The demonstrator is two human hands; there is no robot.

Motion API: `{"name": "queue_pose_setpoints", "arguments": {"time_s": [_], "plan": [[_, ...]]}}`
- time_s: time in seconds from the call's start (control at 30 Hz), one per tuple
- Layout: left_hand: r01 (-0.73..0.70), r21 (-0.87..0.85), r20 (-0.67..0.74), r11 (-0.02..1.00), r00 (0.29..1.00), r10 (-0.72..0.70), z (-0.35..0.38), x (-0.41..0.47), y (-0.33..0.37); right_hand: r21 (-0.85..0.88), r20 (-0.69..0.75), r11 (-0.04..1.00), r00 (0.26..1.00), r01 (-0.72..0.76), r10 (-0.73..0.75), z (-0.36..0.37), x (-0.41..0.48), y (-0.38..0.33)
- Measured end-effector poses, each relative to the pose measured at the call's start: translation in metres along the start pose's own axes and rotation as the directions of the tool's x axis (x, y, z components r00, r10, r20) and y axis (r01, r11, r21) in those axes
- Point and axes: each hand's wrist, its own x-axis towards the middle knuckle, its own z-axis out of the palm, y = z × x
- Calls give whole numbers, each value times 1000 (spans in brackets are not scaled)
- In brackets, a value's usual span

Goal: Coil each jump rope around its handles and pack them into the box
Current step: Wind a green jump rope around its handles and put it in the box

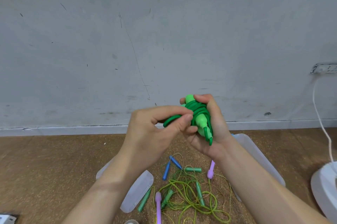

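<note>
Left hand (pixel 155 132) pinched a last loop of the green rope (pixel 197 112) mid-frame; right hand (pixel 213 127) gripped the wound handles (pixel 200 122) (coiling nearly done, I judged). Next: tuck the end, then into the box (pixel 255 152).

We count one green jump rope (pixel 196 112), coiled, with two light-green handles (pixel 200 121) inside it. On the floor (pixel 54 169) we see eight loose handles: two blue handles (pixel 166 170), two purple handles (pixel 211 169) and four dull-green handles (pixel 193 169). Clear plastic pieces (pixel 136 191) show in three places. At the floor's right edge stands one white base (pixel 324 187), with one white cable (pixel 321 123); one power strip (pixel 324 68) sits on the wall (pixel 164 32).
</note>
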Motion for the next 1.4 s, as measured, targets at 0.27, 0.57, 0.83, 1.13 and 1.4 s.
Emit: {"name": "queue_pose_setpoints", "arguments": {"time_s": [0.27, 0.57, 0.83, 1.13, 1.4], "plan": [[206, 191, -52, 960, 978, -200, 9, 2, -11, -179, -200, 978, 969, 106, -142, -5, 6, -2], [-125, 928, 77, 351, 986, 149, 20, 1, -21, -356, -228, 914, 931, 193, -285, -8, 9, -2], [-148, 623, 412, 768, 896, -162, 10, 3, -23, -440, -217, 882, 932, 171, -289, -6, 3, -3], [420, 207, 279, 884, 840, -465, -3, 7, -28, -621, -117, 753, 925, 216, -362, -5, 6, 2], [365, 189, -94, 912, 931, -353, 15, 1, -26, -333, -292, 936, 932, 111, -214, -2, 13, 2]]}}
